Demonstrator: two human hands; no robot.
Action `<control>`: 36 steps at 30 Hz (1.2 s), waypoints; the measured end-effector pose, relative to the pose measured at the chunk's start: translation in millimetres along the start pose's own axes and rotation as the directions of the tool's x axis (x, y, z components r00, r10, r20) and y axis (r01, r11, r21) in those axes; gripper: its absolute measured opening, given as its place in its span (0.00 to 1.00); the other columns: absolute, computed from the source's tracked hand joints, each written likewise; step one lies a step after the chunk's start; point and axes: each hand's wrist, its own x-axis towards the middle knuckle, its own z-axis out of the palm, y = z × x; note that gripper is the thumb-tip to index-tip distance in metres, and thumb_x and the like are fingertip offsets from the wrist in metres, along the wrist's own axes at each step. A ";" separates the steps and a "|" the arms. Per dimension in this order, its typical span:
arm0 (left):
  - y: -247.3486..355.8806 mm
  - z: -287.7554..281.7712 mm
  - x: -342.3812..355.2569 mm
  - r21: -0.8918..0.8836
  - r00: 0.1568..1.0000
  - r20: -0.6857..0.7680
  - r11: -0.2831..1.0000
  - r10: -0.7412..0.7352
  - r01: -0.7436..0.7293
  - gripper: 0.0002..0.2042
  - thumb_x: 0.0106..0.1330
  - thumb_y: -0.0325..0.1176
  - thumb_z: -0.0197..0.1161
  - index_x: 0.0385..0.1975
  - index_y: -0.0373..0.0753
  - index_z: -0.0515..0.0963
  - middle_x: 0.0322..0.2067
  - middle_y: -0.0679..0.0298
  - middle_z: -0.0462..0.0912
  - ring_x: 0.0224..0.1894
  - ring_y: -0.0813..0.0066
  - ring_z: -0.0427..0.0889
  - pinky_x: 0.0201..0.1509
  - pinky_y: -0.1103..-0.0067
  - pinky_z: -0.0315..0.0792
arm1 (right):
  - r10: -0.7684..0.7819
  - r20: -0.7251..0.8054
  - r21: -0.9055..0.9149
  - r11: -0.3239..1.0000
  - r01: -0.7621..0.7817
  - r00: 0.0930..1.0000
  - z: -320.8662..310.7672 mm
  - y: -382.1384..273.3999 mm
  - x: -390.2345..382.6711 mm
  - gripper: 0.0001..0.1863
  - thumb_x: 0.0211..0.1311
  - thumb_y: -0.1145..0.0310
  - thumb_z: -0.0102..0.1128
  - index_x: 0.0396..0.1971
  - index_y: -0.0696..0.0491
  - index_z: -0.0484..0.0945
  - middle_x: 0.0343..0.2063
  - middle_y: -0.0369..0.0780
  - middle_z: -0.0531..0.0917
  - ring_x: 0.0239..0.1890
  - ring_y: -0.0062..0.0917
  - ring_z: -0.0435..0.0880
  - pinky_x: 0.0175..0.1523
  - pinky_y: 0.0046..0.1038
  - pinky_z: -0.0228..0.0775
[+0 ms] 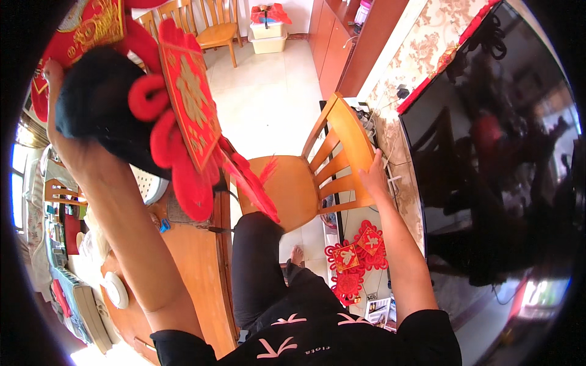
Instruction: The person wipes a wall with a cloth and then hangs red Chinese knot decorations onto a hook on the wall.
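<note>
At the upper left my left hand point(56, 85) is raised, its fingers partly hidden, closed around a soft black bundle that looks like cloth point(104, 104). Red Chinese knot ornaments point(190, 100) with gold characters hang beside the bundle; what bears them is hidden. Another red and gold ornament point(94, 33) shows behind it. My right hand point(374, 178) grips the back edge of a wooden chair point(281, 183). My bent knee is at the front of its seat, and one bare foot shows below. More red knot ornaments point(348, 259) are low down beside my right forearm.
A large black television point(488, 158) stands close on the right. A wooden table point(204, 268) with a white round object point(115, 290) is at my left. Farther off are another wooden chair point(218, 33), pale storage boxes point(268, 39) and a reddish-brown cabinet point(342, 46).
</note>
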 end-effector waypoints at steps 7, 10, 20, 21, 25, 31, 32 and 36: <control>-80.7 -18.3 57.8 0.063 0.995 -0.096 0.998 -0.013 0.020 0.17 0.67 0.44 0.63 0.44 0.35 0.78 0.35 0.57 0.85 0.36 0.66 0.85 0.43 0.73 0.80 | 0.169 0.131 -0.217 0.966 -0.138 0.977 -13.0 -4.3 27.1 0.33 0.58 0.46 0.61 0.48 0.59 0.63 0.37 0.58 0.81 0.44 0.54 0.81 0.49 0.48 0.71; -139.0 -34.9 76.8 0.031 0.993 -0.114 0.999 -0.027 0.031 0.16 0.68 0.44 0.62 0.43 0.36 0.78 0.34 0.59 0.85 0.33 0.70 0.85 0.39 0.76 0.80 | 0.145 0.109 -0.251 0.961 -0.114 0.983 -5.6 2.6 36.1 0.30 0.56 0.50 0.63 0.46 0.58 0.64 0.35 0.58 0.82 0.40 0.55 0.81 0.45 0.50 0.71; -262.2 -17.7 231.9 0.114 0.942 -0.272 0.965 -0.198 0.236 0.19 0.71 0.40 0.57 0.55 0.33 0.71 0.45 0.57 0.82 0.44 0.66 0.83 0.49 0.71 0.78 | 0.215 0.083 -0.122 0.971 -0.204 0.973 13.4 28.3 20.3 0.34 0.51 0.57 0.69 0.53 0.61 0.66 0.35 0.57 0.81 0.39 0.54 0.81 0.42 0.48 0.73; -266.6 -17.8 247.9 0.154 0.928 -0.281 0.943 -0.244 0.295 0.19 0.71 0.38 0.58 0.56 0.33 0.70 0.47 0.56 0.81 0.47 0.64 0.83 0.51 0.70 0.78 | 0.212 0.071 -0.121 0.972 -0.203 0.975 13.0 24.4 23.5 0.33 0.51 0.57 0.69 0.52 0.60 0.66 0.35 0.56 0.81 0.39 0.54 0.81 0.42 0.48 0.73; -278.4 -5.1 286.5 0.177 0.908 -0.203 0.899 -0.366 0.401 0.17 0.69 0.34 0.60 0.53 0.33 0.72 0.43 0.59 0.83 0.42 0.68 0.83 0.45 0.73 0.79 | 0.268 0.072 -0.120 0.959 -0.258 0.961 19.5 25.0 21.3 0.29 0.51 0.58 0.69 0.47 0.60 0.67 0.34 0.56 0.80 0.39 0.55 0.80 0.41 0.50 0.72; -269.9 31.6 325.1 0.269 0.901 -0.184 0.861 -0.394 0.432 0.16 0.68 0.36 0.62 0.52 0.37 0.75 0.43 0.61 0.83 0.41 0.71 0.83 0.44 0.76 0.78 | 0.322 0.085 -0.158 0.939 -0.307 0.943 27.3 22.7 22.3 0.32 0.53 0.58 0.69 0.50 0.61 0.66 0.42 0.56 0.78 0.43 0.52 0.80 0.46 0.46 0.73; -270.9 38.1 328.9 0.193 0.884 -0.148 0.863 -0.444 0.466 0.15 0.68 0.34 0.62 0.52 0.37 0.75 0.44 0.60 0.83 0.44 0.69 0.84 0.48 0.73 0.78 | 0.359 0.096 -0.198 0.921 -0.335 0.929 17.6 17.2 26.8 0.32 0.53 0.58 0.69 0.51 0.61 0.65 0.43 0.55 0.78 0.44 0.51 0.81 0.48 0.45 0.74; -257.8 75.8 348.4 0.086 0.838 -0.121 0.836 -0.532 0.543 0.11 0.69 0.30 0.60 0.48 0.34 0.76 0.41 0.60 0.84 0.39 0.71 0.84 0.44 0.74 0.79 | 0.642 0.354 -0.416 0.760 -0.500 0.680 -2.4 -15.7 51.1 0.35 0.58 0.55 0.64 0.58 0.61 0.62 0.47 0.53 0.79 0.48 0.47 0.81 0.53 0.42 0.73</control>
